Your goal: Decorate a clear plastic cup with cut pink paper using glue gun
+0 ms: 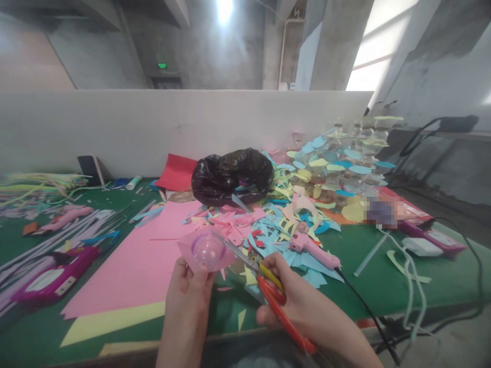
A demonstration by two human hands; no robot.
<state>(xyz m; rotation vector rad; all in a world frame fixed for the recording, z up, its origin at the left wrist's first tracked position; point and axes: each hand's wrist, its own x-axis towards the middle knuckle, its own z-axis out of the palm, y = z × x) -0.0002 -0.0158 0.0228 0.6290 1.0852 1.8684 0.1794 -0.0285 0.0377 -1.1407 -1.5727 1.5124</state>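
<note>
A bunched black plastic bag (232, 186) sits mid-frame on a green tabletop (46, 332), w/ a red sheet (174, 173) just to its L. Behind runs a low white partition (134, 117); above it, upper L of ctr, a green sign (162, 66) glows in the concrete bkgd, while a bright lamp (225, 7) shines at top ctr. Mid-L, a dark phone (88, 170) is propped by the partition nr a small tube (134, 182). Lower L, a magenta gadget (57, 276) lies below a pink glue gun (67, 219). R of ctr, a 2nd pink glue gun (314, 250) trails a black cord (361, 302); far R, a white adapter (422, 247).
</note>
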